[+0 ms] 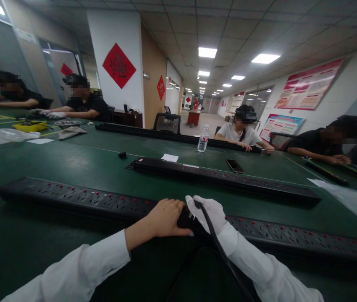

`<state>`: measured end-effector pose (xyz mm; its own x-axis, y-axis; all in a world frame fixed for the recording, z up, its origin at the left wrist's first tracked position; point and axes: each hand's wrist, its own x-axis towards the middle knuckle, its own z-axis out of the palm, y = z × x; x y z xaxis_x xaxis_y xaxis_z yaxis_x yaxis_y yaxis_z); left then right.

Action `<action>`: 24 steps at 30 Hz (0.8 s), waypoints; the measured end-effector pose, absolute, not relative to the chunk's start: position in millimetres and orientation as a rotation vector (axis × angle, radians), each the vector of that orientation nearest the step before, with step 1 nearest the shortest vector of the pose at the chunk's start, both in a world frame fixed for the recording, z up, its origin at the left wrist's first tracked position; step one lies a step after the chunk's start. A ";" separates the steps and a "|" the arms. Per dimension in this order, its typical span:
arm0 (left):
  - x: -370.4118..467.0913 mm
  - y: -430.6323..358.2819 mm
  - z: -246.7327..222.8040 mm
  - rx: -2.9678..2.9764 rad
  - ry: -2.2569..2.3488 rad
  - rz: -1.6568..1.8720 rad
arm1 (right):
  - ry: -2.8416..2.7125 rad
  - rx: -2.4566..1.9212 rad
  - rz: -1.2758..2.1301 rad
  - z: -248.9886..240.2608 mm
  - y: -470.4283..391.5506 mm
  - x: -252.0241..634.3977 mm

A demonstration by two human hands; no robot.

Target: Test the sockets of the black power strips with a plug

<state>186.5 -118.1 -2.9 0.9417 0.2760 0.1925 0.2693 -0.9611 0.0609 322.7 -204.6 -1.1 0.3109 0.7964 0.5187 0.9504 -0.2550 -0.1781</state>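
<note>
A long black power strip [279, 233] with red dots and slots runs across the green table in front of me. My left hand [167, 218] is bare and wrapped over the strip near its middle, thumb on the near side. Just right of it, my gloved right hand [208, 214] is closed on a black cable [218, 245], which trails down toward me. A small metallic piece shows below the gloved fingers, close to the strip; its contact with the strip is unclear.
A second black strip [229, 178] lies farther back, with a phone [234, 165], a paper slip [169, 157] and a bottle [203, 139] behind it. Plastic bags [351, 199] lie at the right. Several people sit around the green table [80, 165].
</note>
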 end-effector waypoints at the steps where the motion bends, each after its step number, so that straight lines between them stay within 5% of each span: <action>1: 186.6 -117.9 -2.9 3.063 0.427 0.313 | -1.541 -2.117 -0.409 -1.1 -203.8 323.9; 19: 186.0 -115.9 -4.7 3.032 0.418 0.365 | -1.843 -2.087 -0.811 -4.5 -215.7 308.4; 24: 186.1 -117.1 -5.4 3.030 0.445 0.355 | -1.914 -2.044 -0.645 -3.1 -217.6 312.7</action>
